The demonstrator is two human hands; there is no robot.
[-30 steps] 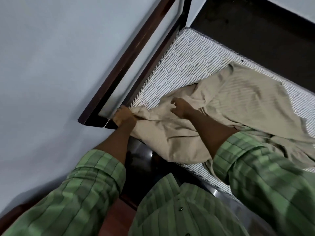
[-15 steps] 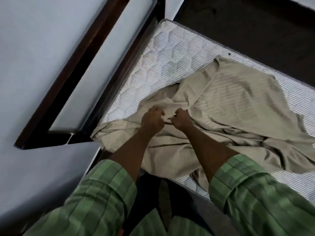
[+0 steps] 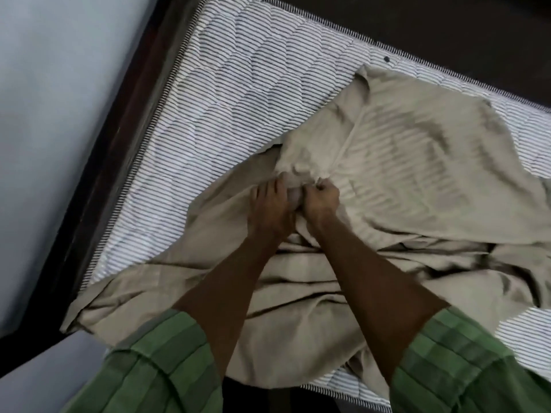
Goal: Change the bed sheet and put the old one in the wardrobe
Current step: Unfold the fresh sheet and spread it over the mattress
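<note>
I see both hands bunched together mid-bed — left hand (image 3: 269, 208) and right hand (image 3: 320, 201) touching, fingers of each curled into a gathered fold of the beige bed sheet (image 3: 402, 162). Sheet lies crumpled across the striped quilted mattress (image 3: 226, 93), one corner hanging off beside the dark wooden bed frame (image 3: 98, 162).

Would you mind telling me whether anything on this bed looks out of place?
The beige sheet lies bunched and askew, leaving the striped mattress bare. Both hands, left hand and right hand, grip its middle.
</note>
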